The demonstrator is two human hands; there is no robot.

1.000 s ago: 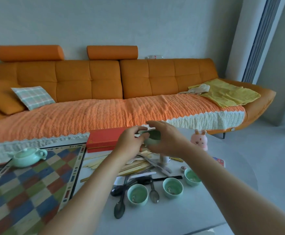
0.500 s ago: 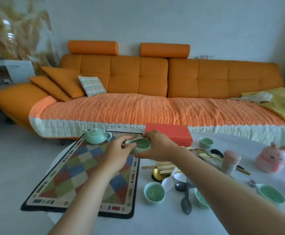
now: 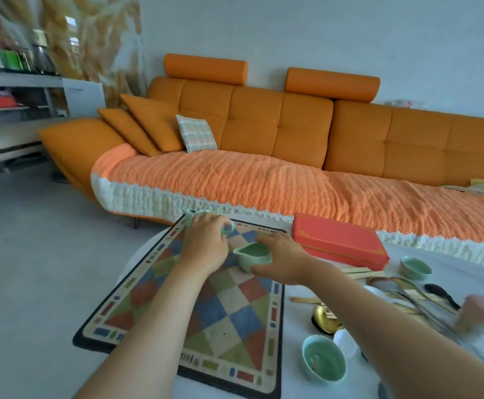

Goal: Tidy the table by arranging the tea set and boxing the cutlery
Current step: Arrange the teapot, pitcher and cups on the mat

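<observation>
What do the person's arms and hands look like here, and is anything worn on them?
Both are bare. The left hand and right hand wear no gloves, and no ring shows on the parts in view. The left forearm and right forearm show no sleeve, watch or bracelet down to the frame's bottom edge. The fingernails are too small to judge.

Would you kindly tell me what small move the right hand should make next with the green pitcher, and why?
Probably lower the pitcher onto the mat and loosen the grip. The right hand holds it low at the mat's far end, close to the teapot that the left hand partly covers, so it seems already at its place in the set.
</observation>
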